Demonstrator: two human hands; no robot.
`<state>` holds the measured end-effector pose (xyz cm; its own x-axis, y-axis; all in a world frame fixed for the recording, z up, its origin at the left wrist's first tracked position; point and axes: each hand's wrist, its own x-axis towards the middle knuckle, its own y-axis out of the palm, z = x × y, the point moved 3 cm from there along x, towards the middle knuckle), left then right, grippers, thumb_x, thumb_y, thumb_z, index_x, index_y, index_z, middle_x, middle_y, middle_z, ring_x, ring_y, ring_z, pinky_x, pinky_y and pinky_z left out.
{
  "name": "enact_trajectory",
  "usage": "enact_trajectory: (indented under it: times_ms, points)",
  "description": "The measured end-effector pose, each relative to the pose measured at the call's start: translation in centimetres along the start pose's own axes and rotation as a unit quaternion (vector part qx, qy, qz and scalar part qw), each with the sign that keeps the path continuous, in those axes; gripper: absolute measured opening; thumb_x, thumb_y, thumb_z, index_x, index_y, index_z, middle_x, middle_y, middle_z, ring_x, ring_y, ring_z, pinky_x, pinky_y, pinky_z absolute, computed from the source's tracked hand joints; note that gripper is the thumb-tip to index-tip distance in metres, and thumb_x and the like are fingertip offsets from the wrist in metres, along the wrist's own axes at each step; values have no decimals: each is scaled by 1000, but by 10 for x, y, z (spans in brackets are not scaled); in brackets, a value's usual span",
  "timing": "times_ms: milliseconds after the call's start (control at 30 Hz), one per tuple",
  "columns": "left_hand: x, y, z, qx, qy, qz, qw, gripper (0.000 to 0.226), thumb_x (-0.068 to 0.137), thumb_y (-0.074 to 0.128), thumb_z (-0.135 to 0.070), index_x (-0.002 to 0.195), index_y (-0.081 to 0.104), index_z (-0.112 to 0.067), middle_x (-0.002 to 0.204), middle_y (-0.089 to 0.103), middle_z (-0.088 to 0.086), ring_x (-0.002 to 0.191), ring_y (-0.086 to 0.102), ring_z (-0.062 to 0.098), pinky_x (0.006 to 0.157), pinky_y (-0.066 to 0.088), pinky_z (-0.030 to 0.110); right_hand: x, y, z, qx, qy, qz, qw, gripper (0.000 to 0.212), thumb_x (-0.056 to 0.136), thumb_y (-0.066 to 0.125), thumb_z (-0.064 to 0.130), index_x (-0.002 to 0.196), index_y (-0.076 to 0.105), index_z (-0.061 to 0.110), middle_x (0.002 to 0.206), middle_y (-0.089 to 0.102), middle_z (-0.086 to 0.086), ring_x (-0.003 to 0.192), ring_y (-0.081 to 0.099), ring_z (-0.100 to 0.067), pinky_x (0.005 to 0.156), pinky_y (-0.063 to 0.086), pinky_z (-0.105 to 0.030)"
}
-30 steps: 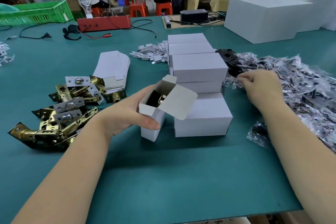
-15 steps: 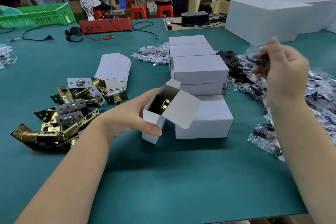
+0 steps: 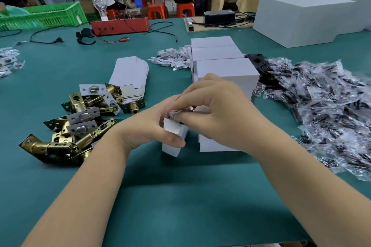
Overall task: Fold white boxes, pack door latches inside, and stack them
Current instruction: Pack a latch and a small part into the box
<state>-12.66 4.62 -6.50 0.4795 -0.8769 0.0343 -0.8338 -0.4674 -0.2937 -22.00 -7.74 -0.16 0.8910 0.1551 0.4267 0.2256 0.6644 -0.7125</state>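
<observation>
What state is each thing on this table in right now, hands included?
small white box: upright, top open, held.
left hand: grips the small white box.
right hand: pinches a small plastic packet at the box's opening.
closed white boxes: shut, stacked.
flat box blanks: unfolded, piled.
brass door latches: loose heap, unpacked.
bagged parts: sealed in clear bags, heaped.

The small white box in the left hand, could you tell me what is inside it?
The right hand covers the small white box; only a crinkled bag shows at its mouth. Its other contents are hidden.
</observation>
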Motion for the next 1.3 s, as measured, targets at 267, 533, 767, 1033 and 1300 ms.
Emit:
enact_trajectory:
  times_ms: [267, 533, 767, 1033, 1300]
  points:
    - [1, 2, 1, 11, 11, 17, 1000, 33, 55, 70, -19, 81, 68, -39, 74, 61, -31, 69, 54, -15, 64, 40, 2, 6, 7, 8, -102, -31, 61, 992, 15, 90, 51, 10, 89, 65, 17, 72, 45, 16, 84, 41, -16, 77, 34, -30]
    - [2, 0, 6, -5, 5, 20, 1000, 56, 55, 78, -22, 95, 63, -58, 92, 68, -26, 87, 62, -9, 71, 47, 8, 3, 11, 0, 39, 78, 52, 995, 17, 94, 46, 11, 91, 51, 27, 82, 54, 10, 82, 43, -10, 72, 35, -28]
    - [2, 0, 6, 2, 1, 22, 1000, 52, 52, 77, -26, 93, 64, -56, 89, 66, -27, 86, 59, -10, 72, 46, 8, 6, 11, 1, -78, 80, 88, 990, 18, 91, 46, 14, 107, 51, 21, 89, 64, 0, 85, 52, -22, 74, 46, -37]
    - [3, -1, 6, -3, 4, -1, 1000, 66, 68, 70, -3, 123, 57, -37, 125, 63, -4, 114, 58, 6, 92, 52, 26, -4, 19, 6, -203, 20, 91, 975, 54, 93, 24, 44, 79, 70, 20, 94, 63, 8, 98, 37, -17, 90, 27, -33]
    - [3, -5, 6, 3, 8, -26, 1000, 68, 74, 69, -4, 136, 47, -21, 135, 57, -1, 129, 50, 16, 106, 42, 44, -9, 23, 0, -118, -40, -54, 991, 36, 86, 60, 46, 88, 72, 12, 90, 70, 2, 96, 54, -23, 93, 35, -35]
